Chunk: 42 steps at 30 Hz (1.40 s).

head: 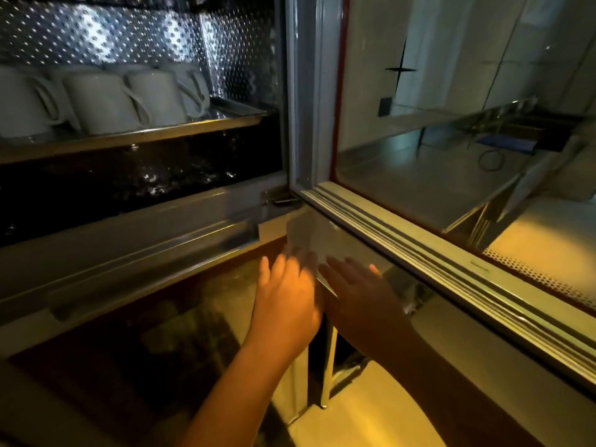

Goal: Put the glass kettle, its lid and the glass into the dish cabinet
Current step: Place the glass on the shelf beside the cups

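The dish cabinet [206, 201] stands with its upper glass door [451, 246] swung out to the right. Below the door's hinge corner, my left hand [287, 304] reaches up, and a clear, blurred glass [301, 240] shows just above its fingers, which seem to grip its base. My right hand [358, 291] is close beside it on the right with straight fingers, holding nothing. It is under the open door's lower edge. No kettle or lid is in view.
Several white mugs [96, 101] lie in a row on the upper shelf [135, 137]. The dark shelf space below them [145, 185] shows nothing. A lower glass door [145, 333] with a red frame is beneath my arms.
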Motion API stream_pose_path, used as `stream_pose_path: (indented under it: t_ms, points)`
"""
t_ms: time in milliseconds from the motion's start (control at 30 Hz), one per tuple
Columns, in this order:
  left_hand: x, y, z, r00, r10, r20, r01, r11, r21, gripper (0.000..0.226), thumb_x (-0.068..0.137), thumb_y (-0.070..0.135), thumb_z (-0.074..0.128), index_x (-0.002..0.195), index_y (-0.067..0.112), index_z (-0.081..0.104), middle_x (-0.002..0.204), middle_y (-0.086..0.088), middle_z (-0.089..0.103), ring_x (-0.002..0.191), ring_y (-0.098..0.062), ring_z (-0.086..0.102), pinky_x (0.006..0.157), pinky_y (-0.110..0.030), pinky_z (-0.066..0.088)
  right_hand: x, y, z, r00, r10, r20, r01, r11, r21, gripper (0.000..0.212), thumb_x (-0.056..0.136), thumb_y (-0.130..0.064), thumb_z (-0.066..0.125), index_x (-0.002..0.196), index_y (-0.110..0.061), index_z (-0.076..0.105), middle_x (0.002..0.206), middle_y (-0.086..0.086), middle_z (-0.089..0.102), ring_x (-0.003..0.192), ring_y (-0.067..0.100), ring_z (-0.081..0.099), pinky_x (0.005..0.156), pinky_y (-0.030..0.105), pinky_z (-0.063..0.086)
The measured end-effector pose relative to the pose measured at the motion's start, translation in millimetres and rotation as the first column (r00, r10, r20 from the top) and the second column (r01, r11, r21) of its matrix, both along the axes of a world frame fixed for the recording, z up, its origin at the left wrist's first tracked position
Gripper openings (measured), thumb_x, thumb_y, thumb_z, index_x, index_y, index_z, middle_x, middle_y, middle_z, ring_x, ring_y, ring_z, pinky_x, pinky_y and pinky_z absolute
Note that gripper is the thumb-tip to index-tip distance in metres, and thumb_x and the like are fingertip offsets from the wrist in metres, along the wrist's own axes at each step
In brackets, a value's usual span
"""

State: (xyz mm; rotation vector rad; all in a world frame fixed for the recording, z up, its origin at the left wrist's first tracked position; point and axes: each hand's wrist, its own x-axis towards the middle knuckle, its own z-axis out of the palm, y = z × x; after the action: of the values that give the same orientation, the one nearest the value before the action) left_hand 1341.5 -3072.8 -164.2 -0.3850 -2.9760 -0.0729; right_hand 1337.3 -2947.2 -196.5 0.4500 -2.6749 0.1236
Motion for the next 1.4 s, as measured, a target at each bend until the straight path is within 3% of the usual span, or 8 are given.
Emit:
stream_pose_path:
  t_ms: [200,333,500,600,800,967,1167,1400]
  points:
    - [-24.1,2.2,-38.5,0.997,-0.059,-0.052,0.066,0.987,0.144,0.055,0.098,0.035,0.031,0.147,0.024,0.01,0.155,0.003,0.009,0.143,-0.015,0.001,0.117,-0.042,0.005,-23.5,5.6,-25.8,1.0,-0.002,-0.026,0.002,1.0,-0.011,0.06,0.051,-0.028,0.089,0.105,-0.016,0.068,0.109,0.006,0.068,0.098,0.022,0.066,0.08,0.041,0.052]
    - [-56.4,6.6,-67.3,0.983,-0.137,-0.125,0.161,0.965,0.207,0.049,0.096,0.032,0.032,0.143,0.019,0.026,0.152,-0.001,0.023,0.141,-0.018,0.016,0.114,-0.044,0.012,-61.2,14.9,-56.5,0.996,0.071,0.049,-0.07,0.997,-0.036,0.048,0.096,-0.019,0.045,0.142,-0.013,0.032,0.149,0.007,0.031,0.139,0.021,0.026,0.112,0.029,0.013]
    - [-100.6,18.1,-119.0,0.903,-0.197,-0.381,0.34,0.871,0.355,0.039,0.082,0.026,0.039,0.107,0.007,0.063,0.104,-0.009,0.068,0.099,-0.025,0.065,0.09,-0.04,0.041,-96.7,25.1,-87.1,0.992,-0.108,-0.057,0.105,0.992,-0.064,0.045,0.066,-0.026,0.079,0.105,-0.007,0.068,0.11,0.014,0.067,0.099,0.033,0.065,0.075,0.05,0.052]
    - [-123.0,28.2,-135.0,0.954,-0.225,-0.199,0.298,0.789,0.538,0.046,0.079,0.032,0.04,0.116,0.009,0.057,0.099,-0.005,0.062,0.089,-0.013,0.059,0.084,-0.03,0.053,-113.4,33.5,-104.7,0.98,-0.163,-0.119,0.161,0.987,-0.022,0.052,0.054,-0.02,0.088,0.1,-0.006,0.069,0.106,0.014,0.069,0.095,0.035,0.066,0.074,0.054,0.05]
    - [-163.8,43.0,-171.0,0.87,-0.333,-0.363,0.491,0.531,0.69,0.042,0.097,0.024,0.042,0.102,-0.012,0.063,0.078,-0.018,0.069,0.063,-0.019,0.068,0.06,-0.018,0.05,-152.9,53.0,-134.4,0.976,-0.215,-0.033,0.215,0.977,-0.02,0.054,0.096,-0.032,0.046,0.145,-0.021,0.026,0.154,-0.001,0.021,0.143,0.022,0.012,0.114,0.044,0.011]
    - [-196.8,63.4,-185.7,0.955,-0.296,0.012,0.058,0.228,0.972,0.032,0.09,0.021,0.055,0.121,0.013,0.054,0.111,0.01,0.052,0.105,-0.008,0.05,0.077,-0.007,0.039,-182.7,71.8,-162.0,0.971,-0.19,-0.148,0.185,0.982,-0.043,0.045,0.071,-0.024,0.068,0.113,-0.009,0.063,0.118,0.011,0.064,0.109,0.036,0.06,0.082,0.055,0.048]
    - [-230.3,82.8,-197.9,0.764,-0.586,0.27,-0.559,-0.391,0.731,0.033,0.097,0.022,0.033,0.124,0.012,0.049,0.131,-0.011,0.051,0.122,-0.024,0.047,0.1,-0.035,0.03,-237.4,83.7,-177.2,0.969,-0.204,-0.137,0.152,0.937,-0.316,0.047,0.09,-0.029,0.054,0.135,-0.02,0.045,0.143,-0.001,0.043,0.136,0.019,0.033,0.108,0.033,0.028]
    - [-271.0,100.3,-202.0,0.711,-0.678,0.186,-0.666,-0.565,0.486,0.046,0.095,0.024,0.028,0.133,0.001,0.039,0.107,-0.015,0.057,0.1,-0.027,0.054,0.096,-0.038,0.031,-294.1,85.7,-173.6,0.99,-0.138,0.015,0.09,0.556,-0.826,0.042,0.084,-0.022,0.065,0.124,-0.021,0.054,0.122,-0.007,0.056,0.108,0.002,0.048,0.089,0.016,0.037]
